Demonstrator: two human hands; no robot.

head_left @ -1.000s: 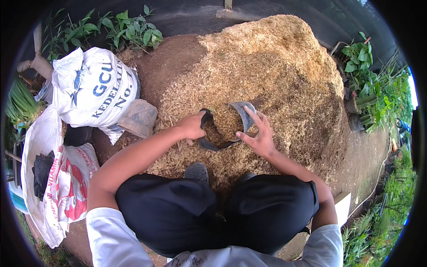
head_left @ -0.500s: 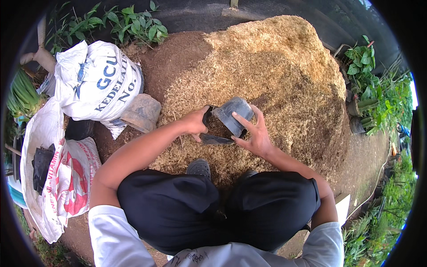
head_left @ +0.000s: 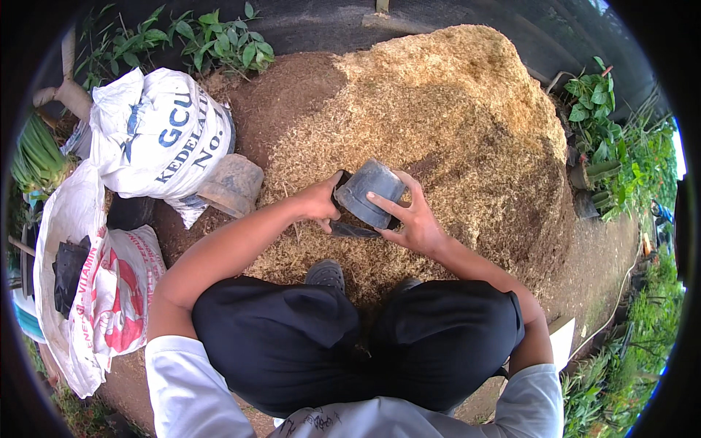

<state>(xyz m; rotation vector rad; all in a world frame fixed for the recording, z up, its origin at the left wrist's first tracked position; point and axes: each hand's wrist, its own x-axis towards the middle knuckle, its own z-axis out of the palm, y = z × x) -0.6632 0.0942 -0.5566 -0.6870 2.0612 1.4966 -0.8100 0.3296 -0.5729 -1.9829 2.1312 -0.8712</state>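
I squat in front of a big heap of straw-coloured husk and brown soil point(head_left: 453, 124). Both hands hold a small dark plastic pot point(head_left: 371, 191), tipped over so its base faces up toward me. My left hand point(head_left: 319, 204) grips the pot's left rim. My right hand point(head_left: 410, 217) lies against its right side, fingers spread over the wall. A dark flat piece point(head_left: 354, 231) lies on the heap just under the pot. What is inside the pot is hidden.
A dirty empty pot point(head_left: 232, 185) lies on its side left of my hands. A full white sack point(head_left: 157, 135) stands behind it, and an open white and red sack point(head_left: 102, 292) with black pots lies at far left. Green plants point(head_left: 606, 139) border the right.
The pot was open and upright in the heap a second ago. It has since been lifted and turned over, base now up. My hands have stayed on it.
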